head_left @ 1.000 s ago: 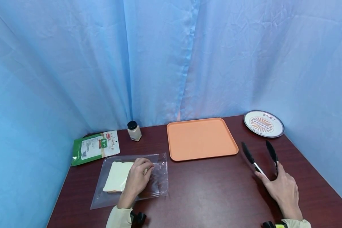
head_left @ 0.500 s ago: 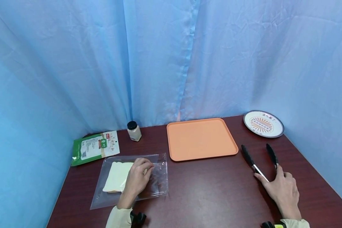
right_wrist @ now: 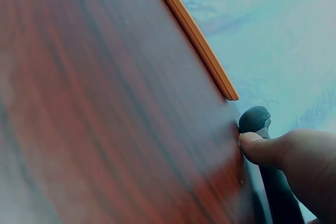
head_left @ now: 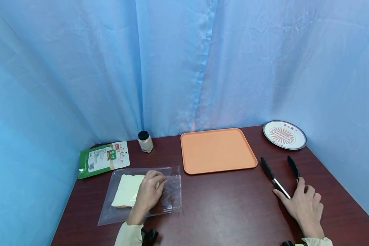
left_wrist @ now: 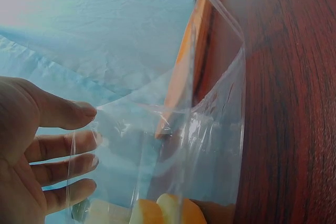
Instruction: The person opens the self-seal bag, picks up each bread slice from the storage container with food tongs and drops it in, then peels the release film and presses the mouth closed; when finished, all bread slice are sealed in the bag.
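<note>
A clear plastic bag (head_left: 173,191) lies on the left of the table with white bread slices (head_left: 124,191) inside it. At its right-hand end my left hand (head_left: 150,190) pinches the film. The left wrist view shows the bag's mouth (left_wrist: 215,135) standing apart, the thumb and fingers of that hand at one side and bread crusts (left_wrist: 149,212) low inside. On the right, my right hand (head_left: 305,205) grips a pair of black-tipped tongs (head_left: 268,169), thumb on one arm and fingers on the other. The tongs' arms are spread. In the right wrist view the thumb presses a black arm (right_wrist: 275,192).
An orange tray (head_left: 218,150) lies at the back middle. Behind the bag are a green and white packet (head_left: 104,159) and a black-lidded jar (head_left: 146,141). At the back right is a patterned plate (head_left: 284,135). Blue curtains (head_left: 172,68) hang around the table.
The tongs and my right hand have come slightly nearer the front, and the right fingers have spread a little. My left hand keeps its place on the bag.
</note>
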`<state>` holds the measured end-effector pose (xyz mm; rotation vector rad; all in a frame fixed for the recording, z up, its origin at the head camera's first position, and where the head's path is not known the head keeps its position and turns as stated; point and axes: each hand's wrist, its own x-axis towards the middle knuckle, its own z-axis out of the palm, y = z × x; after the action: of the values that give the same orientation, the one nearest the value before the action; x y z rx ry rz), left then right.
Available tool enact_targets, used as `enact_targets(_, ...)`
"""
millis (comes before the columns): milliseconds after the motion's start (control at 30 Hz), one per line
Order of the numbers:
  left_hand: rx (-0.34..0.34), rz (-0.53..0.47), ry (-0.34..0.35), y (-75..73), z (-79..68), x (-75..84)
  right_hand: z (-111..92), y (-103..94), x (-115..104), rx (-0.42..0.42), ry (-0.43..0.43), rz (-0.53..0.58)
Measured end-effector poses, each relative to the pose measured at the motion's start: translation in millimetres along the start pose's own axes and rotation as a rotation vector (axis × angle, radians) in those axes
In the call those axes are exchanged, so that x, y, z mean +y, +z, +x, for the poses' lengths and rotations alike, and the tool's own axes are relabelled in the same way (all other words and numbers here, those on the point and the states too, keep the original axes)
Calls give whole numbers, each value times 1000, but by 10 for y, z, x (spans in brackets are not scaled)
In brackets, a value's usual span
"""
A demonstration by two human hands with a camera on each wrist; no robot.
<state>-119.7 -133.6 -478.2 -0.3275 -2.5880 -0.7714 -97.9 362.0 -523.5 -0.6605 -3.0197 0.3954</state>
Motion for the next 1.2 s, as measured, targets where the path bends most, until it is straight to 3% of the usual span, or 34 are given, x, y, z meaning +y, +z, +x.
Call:
enact_targets(333, -35, 4, -37, -8, -9, 10, -29, -51, -133, -12, -62, 79)
enact_targets(633, -14, 12, -37, -18, -31, -9, -89, -81, -495, 127, -250, 115)
enact_targets(833, 12, 22, -22, -32, -45, -35, -110, -63, -949, 212, -420, 175)
enact_targets(1033, 39, 1, -6, -73, -4, -21, -142, 13, -1604, 223, -635, 258)
enact_targets(1200, 46, -10, 8, -106, 32, -5, -200, 45, -2054, 207, -763, 264)
